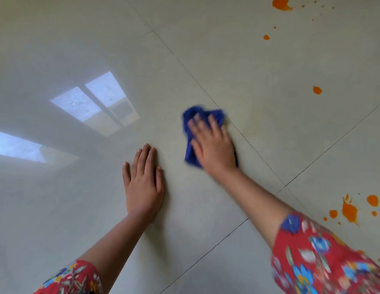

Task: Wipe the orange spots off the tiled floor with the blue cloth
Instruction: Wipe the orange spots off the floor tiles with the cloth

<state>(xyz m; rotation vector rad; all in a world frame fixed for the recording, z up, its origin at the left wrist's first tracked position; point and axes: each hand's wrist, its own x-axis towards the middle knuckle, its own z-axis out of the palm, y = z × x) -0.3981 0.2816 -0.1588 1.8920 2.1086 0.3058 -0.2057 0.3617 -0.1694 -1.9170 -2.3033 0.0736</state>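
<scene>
My right hand [212, 143] lies flat on the crumpled blue cloth [190, 124] and presses it against the pale tiled floor [259, 66] at mid frame; hand and cloth look motion-blurred. My left hand [143, 183] rests palm down on the tile to the left, fingers slightly apart, holding nothing. Orange spots are spread to the right: a large blotch [281, 4] at the top, a small drop [266, 37] below it, a round drop [317, 90] right of the cloth, and a splash with several drops [349, 211] at the lower right.
Dark grout lines [257, 151] cross the floor diagonally, meeting just right of my right forearm. Bright window reflections [93, 100] shine on the glossy tiles at the left. Red flowered sleeves [316, 257] cover both arms at the bottom.
</scene>
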